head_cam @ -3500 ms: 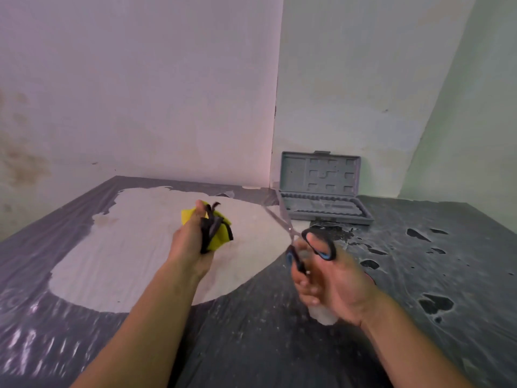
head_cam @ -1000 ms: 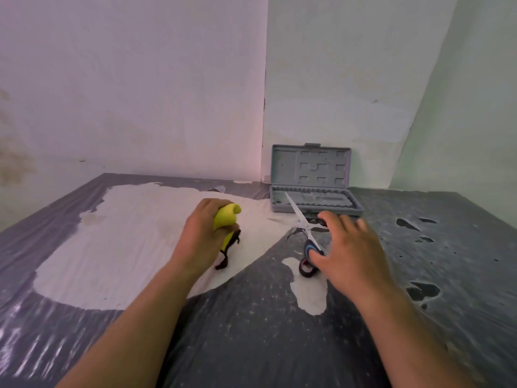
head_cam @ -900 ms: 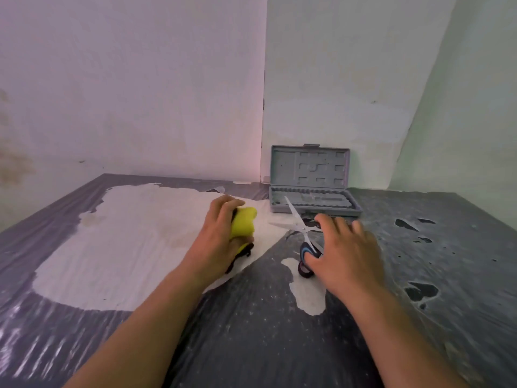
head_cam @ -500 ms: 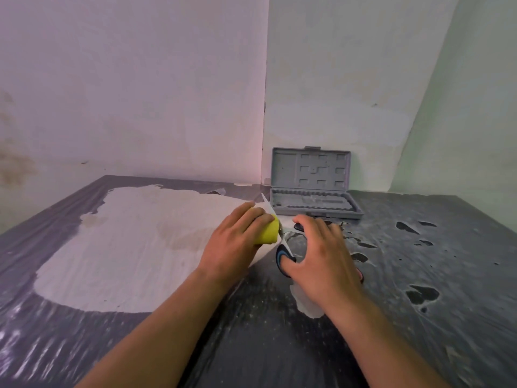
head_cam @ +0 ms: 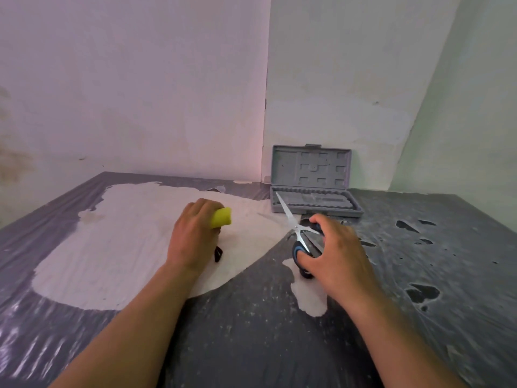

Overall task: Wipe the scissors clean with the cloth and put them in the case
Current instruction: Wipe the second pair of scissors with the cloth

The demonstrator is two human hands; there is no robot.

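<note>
Right hand (head_cam: 333, 256) clamped the scissors (head_cam: 296, 228) before the open case (head_cam: 313, 203), left hand (head_cam: 193, 236) clutched the yellow cloth (head_cam: 221, 217); the bared blades risked nicking a wiping finger.

Dark worn tabletop (head_cam: 251, 331) – pale bare patch (head_cam: 126, 247); stained walls (head_cam: 140, 93).

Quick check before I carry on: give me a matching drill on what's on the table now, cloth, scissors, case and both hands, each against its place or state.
Things:
1. yellow cloth with black trim
2. steel scissors with black and blue handles
3. grey plastic case
4. left hand
5. right hand

States:
A. open, lid upright against the wall
B. grips the handles
C. bunched in a fist
D. blades pointing toward the case
E. holds the cloth

Pairs: 1-C, 2-D, 3-A, 4-E, 5-B
</note>
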